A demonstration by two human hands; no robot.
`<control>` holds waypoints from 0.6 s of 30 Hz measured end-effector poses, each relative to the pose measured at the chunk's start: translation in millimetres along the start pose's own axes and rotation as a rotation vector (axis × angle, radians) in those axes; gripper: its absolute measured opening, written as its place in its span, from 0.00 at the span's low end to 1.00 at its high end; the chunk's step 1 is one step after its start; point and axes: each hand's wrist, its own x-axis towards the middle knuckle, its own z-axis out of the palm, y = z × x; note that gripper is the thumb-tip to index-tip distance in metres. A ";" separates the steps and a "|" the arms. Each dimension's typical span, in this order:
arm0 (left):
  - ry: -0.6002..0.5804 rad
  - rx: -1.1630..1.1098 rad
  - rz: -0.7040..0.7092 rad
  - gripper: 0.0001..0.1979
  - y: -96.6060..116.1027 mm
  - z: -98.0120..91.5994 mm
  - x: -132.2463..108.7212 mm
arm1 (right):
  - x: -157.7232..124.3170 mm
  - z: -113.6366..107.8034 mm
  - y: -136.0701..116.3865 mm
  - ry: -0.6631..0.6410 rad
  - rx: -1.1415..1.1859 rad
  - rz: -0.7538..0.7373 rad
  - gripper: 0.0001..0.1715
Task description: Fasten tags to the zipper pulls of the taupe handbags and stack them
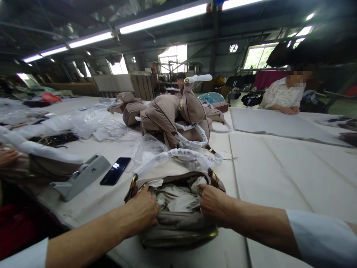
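The left hand [139, 210] and right hand [214, 203] clench opposite edges of the open mouth of a woven taupe handbag [178, 227], fingers curled over the rim. It sits on a white-covered worktable [267, 178], packed with crumpled white tissue paper [174, 197], its handle [173, 158] sleeved in clear plastic wrap.

Pretty bright in here, honestly. Long fluorescent tubes [163, 16] on the ceiling do most of the work, and the windows [258, 56] at the back blow out nearly white. Light falls flat across the tabletop [273, 178], so no hard shadows, though the plastic wrap [95, 124] and phone [115, 171] catch glare. Corners go dark, and fisheye bending stretches the left hand [139, 212] and right hand [214, 203] on the handbag [178, 230]. Things get softer toward the far wall.
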 end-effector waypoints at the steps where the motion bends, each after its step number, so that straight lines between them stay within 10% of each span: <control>1: 0.010 -0.002 -0.001 0.14 -0.5 0.7 0.0 | 1.7 -5.6 -1.5 -0.058 -0.007 -0.010 0.07; 8: 0.094 -0.039 -0.094 0.18 -3.6 7.6 -11.7 | -24.3 -37.1 15.0 -0.392 0.145 0.040 0.28; 14: 0.346 -0.055 0.070 0.19 1.5 20.2 -17.5 | -49.6 -6.5 3.9 0.162 0.102 0.063 0.38; 18: 0.109 -0.017 0.014 0.25 7.9 11.3 -8.4 | -47.2 1.0 -15.2 -0.211 -0.032 0.135 0.37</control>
